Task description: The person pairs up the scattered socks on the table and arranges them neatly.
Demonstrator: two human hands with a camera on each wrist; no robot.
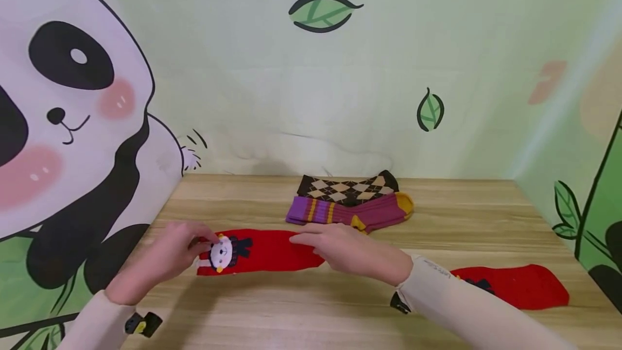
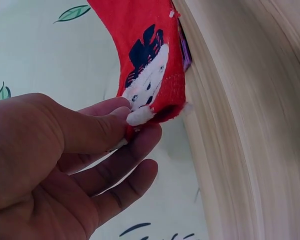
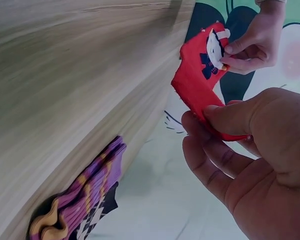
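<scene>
Both hands hold a red sock (image 1: 277,250) with a white animal face and a dark scarf patch, stretched sideways above the table. My left hand (image 1: 177,247) pinches the cuff beside the face; in the left wrist view the thumb and fingers (image 2: 110,130) grip that edge and the cuff opening shows. At the toe end, my right hand (image 1: 350,247) pinches the red cloth between thumb and fingers, as the right wrist view shows. A second red sock (image 1: 529,285) lies on the table at the right, partly hidden by the right forearm.
Behind the held sock, a purple and yellow striped sock pair (image 1: 350,212) lies on the wooden table (image 1: 252,312). Beyond it is a black and beige argyle sock pair (image 1: 347,188). A panda-printed backdrop (image 1: 233,69) stands around the table.
</scene>
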